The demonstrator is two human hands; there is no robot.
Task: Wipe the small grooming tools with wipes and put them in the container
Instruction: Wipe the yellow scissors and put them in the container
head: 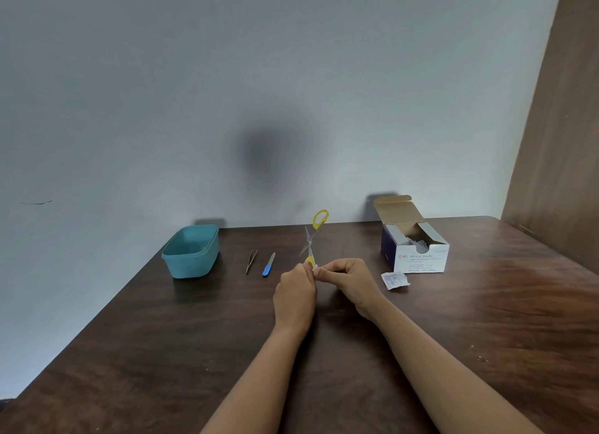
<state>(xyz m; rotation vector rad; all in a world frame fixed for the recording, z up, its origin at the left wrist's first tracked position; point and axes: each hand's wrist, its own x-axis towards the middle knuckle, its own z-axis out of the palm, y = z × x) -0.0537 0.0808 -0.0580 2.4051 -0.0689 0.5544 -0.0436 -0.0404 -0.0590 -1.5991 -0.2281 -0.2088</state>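
At the centre of the frame the left hand grips the lower yellow handle of the scissors, which stand upright above it with the blades spread; the right hand pinches a small white wipe against that handle, its fingertips touching the left hand; left of the hands on the table lie a nail file, tweezers and, farther left, the teal container; on the right sit an open swab box and a torn wrapper.

A teal tub, tweezers and a nail file lie on the brown worktop. A swab box and a torn wrapper sit to the right.
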